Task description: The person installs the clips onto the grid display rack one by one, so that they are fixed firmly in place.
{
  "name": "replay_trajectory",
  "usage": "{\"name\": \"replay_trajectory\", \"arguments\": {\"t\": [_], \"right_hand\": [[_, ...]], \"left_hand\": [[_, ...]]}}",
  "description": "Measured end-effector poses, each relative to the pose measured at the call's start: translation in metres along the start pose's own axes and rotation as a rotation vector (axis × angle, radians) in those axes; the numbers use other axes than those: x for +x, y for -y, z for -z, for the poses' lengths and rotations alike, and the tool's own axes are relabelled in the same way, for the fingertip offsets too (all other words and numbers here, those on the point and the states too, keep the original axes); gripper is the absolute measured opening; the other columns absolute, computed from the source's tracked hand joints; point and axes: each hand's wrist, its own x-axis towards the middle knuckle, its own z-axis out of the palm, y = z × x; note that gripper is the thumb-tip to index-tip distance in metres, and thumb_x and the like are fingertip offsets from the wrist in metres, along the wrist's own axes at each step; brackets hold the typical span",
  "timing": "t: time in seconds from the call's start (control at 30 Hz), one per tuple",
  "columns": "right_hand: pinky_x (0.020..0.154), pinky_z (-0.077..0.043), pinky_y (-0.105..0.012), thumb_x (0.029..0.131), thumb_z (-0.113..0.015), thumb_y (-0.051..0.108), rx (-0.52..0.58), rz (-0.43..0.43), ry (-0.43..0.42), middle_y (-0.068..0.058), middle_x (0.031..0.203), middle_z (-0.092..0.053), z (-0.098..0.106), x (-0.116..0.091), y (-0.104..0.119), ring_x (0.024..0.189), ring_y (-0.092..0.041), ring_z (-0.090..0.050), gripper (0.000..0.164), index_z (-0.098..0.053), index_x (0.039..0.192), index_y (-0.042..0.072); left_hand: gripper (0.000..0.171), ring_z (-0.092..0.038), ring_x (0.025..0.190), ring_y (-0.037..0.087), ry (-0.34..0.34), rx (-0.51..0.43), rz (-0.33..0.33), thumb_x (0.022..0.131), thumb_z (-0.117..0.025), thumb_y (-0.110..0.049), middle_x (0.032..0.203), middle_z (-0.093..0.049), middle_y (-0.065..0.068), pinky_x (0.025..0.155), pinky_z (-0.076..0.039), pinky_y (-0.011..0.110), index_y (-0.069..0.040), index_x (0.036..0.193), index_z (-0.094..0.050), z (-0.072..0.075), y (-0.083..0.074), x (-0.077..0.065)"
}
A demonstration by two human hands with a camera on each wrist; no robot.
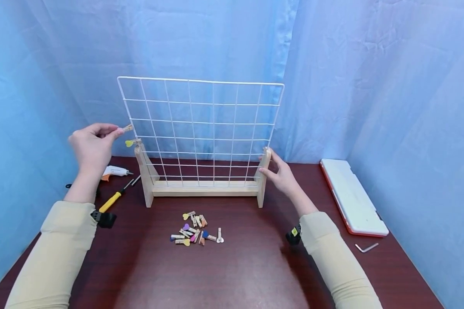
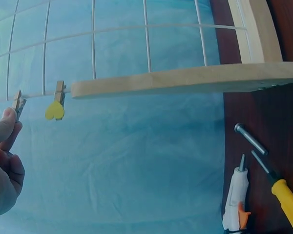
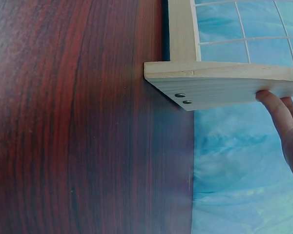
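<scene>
A white wire grid (image 1: 213, 103) stands upright in a wooden stand (image 1: 205, 189). At its left edge my left hand (image 1: 94, 141) pinches a small wooden clothespin (image 1: 128, 128) between thumb and fingers. The clothespin's tip is right at the side wire; my fingers cover its other end. Just below, a clothespin with a yellow heart (image 2: 55, 110) is clipped to the same wire, above the stand's left side panel (image 2: 185, 77). My right hand (image 1: 281, 172) grips the upper part of the right side panel (image 3: 219, 87), thumb in front and fingers behind.
Several clothespins with coloured hearts (image 1: 195, 231) lie loose before the stand. On the left are a glue gun (image 1: 116, 171), a yellow-handled screwdriver (image 1: 110, 201) and a metal bolt (image 2: 250, 139). A white and red case (image 1: 353, 197) and a hex key (image 1: 366, 248) lie at the right.
</scene>
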Motion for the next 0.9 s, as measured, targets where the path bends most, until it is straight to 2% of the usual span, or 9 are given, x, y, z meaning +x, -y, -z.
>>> {"name": "replay_trajectory", "arguments": {"t": [0.1,0.23,0.3,0.43,0.53,0.63,0.7,0.8,0.9], "right_hand": [[0.08,-0.048,-0.043,0.084,-0.06,0.009,0.001,-0.003,0.001,-0.013,0.121,-0.054,0.0,0.0,0.0,0.111,-0.03,-0.051,0.063,-0.03,0.139,0.02],[0.081,-0.048,-0.044,0.084,-0.06,0.008,0.009,0.005,-0.002,-0.013,0.12,-0.054,0.0,0.001,-0.001,0.111,-0.03,-0.051,0.063,-0.031,0.139,0.02],[0.08,-0.048,-0.044,0.084,-0.06,0.006,0.013,0.016,-0.002,-0.015,0.119,-0.055,0.0,0.001,-0.002,0.109,-0.031,-0.052,0.063,-0.032,0.138,0.018],[0.081,-0.046,-0.047,0.083,-0.06,0.004,0.016,0.032,0.0,-0.017,0.118,-0.054,0.0,0.001,-0.003,0.107,-0.033,-0.053,0.063,-0.032,0.138,0.016],[0.081,-0.046,-0.048,0.083,-0.06,0.006,0.008,0.028,0.003,-0.015,0.119,-0.054,0.0,0.001,-0.003,0.109,-0.032,-0.052,0.063,-0.032,0.138,0.019],[0.082,-0.046,-0.047,0.083,-0.06,0.005,0.006,0.023,0.004,-0.015,0.119,-0.054,0.0,0.001,-0.002,0.11,-0.032,-0.052,0.063,-0.032,0.138,0.02],[0.083,-0.046,-0.047,0.083,-0.06,0.004,0.011,0.023,0.004,-0.015,0.119,-0.054,0.0,0.001,-0.002,0.11,-0.032,-0.052,0.063,-0.033,0.138,0.018],[0.084,-0.045,-0.048,0.083,-0.06,0.004,0.019,0.029,0.005,-0.017,0.119,-0.054,-0.001,0.002,-0.001,0.11,-0.033,-0.052,0.062,-0.033,0.138,0.016],[0.083,-0.045,-0.048,0.083,-0.06,0.003,0.022,0.032,0.005,-0.018,0.119,-0.054,-0.002,0.001,-0.001,0.11,-0.033,-0.051,0.062,-0.033,0.138,0.015]], "left_hand": [[0.038,-0.046,0.056,0.0,0.005,-0.012,-0.013,0.073,-0.065,-0.045,0.079,-0.068,0.002,0.056,-0.033,0.017,-0.013,0.091,-0.072,-0.003,-0.002,0.002],[0.035,-0.041,0.056,0.007,0.009,-0.042,-0.025,0.074,-0.066,-0.041,0.069,-0.059,-0.009,0.059,-0.029,0.02,-0.012,0.091,-0.072,-0.005,-0.001,0.002],[0.033,-0.039,0.055,0.009,0.009,-0.039,-0.045,0.075,-0.067,-0.039,0.064,-0.054,-0.007,0.062,-0.026,0.021,-0.011,0.09,-0.072,-0.006,0.001,0.002],[0.035,-0.038,0.056,0.011,0.027,0.007,-0.078,0.075,-0.066,-0.042,0.069,-0.06,0.002,0.067,-0.024,0.021,-0.011,0.091,-0.071,-0.005,0.001,0.006],[0.037,-0.04,0.058,0.011,0.052,0.037,-0.085,0.075,-0.065,-0.043,0.072,-0.062,-0.001,0.07,-0.024,0.021,-0.011,0.092,-0.071,-0.004,-0.001,0.009],[0.036,-0.041,0.06,0.008,0.069,0.033,-0.078,0.076,-0.064,-0.042,0.07,-0.058,-0.003,0.072,-0.028,0.023,-0.011,0.094,-0.07,-0.003,-0.004,0.008],[0.035,-0.042,0.061,0.006,0.061,0.018,-0.093,0.076,-0.065,-0.039,0.072,-0.057,0.0,0.08,-0.03,0.026,-0.011,0.097,-0.07,-0.002,-0.004,0.005],[0.033,-0.043,0.066,0.001,0.01,-0.012,-0.134,0.075,-0.068,-0.034,0.08,-0.059,0.006,0.09,-0.028,0.03,-0.012,0.1,-0.069,-0.001,-0.003,-0.005],[0.031,-0.045,0.066,0.005,-0.024,-0.013,-0.196,0.072,-0.073,-0.027,0.081,-0.061,0.01,0.078,-0.034,0.023,-0.011,0.099,-0.07,-0.002,-0.001,-0.022]]}}
